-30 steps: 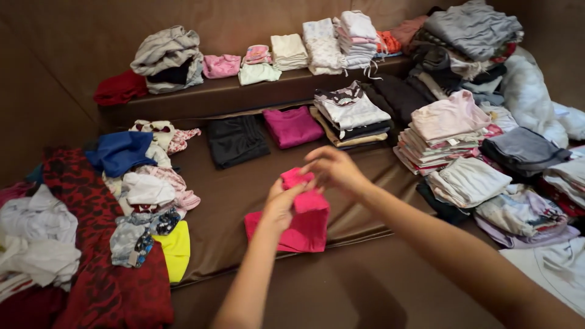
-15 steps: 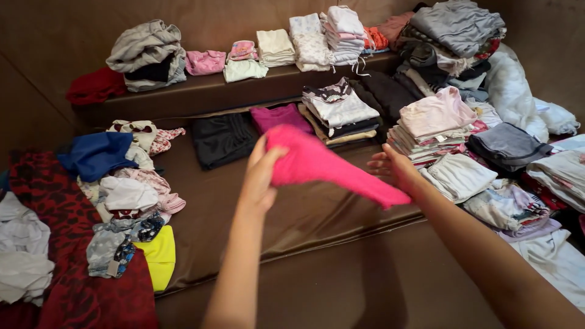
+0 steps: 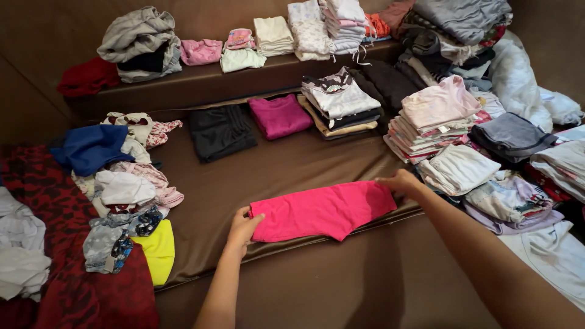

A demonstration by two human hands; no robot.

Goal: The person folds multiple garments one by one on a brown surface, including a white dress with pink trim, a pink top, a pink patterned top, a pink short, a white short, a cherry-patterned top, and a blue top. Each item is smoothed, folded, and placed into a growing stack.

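Note:
A bright pink garment (image 3: 322, 210) lies stretched flat on the brown cushion (image 3: 268, 170), near its front edge. My left hand (image 3: 242, 226) pinches its left end. At the garment's right end, my right hand (image 3: 400, 184) holds the fabric down against the cushion. Both arms reach in from the bottom of the view.
A loose heap of unfolded clothes (image 3: 125, 183) and a red patterned cloth (image 3: 73, 268) lie at the left. Folded stacks (image 3: 436, 122) crowd the right side. A black folded piece (image 3: 220, 131), a magenta one (image 3: 280, 116) and more stacks (image 3: 338, 100) sit behind; small piles line the back ledge (image 3: 244, 73).
The pink garment was bunched in both hands, then lifted and shaken out in the air. Now it lies spread flat on the cushion with one hand at each end.

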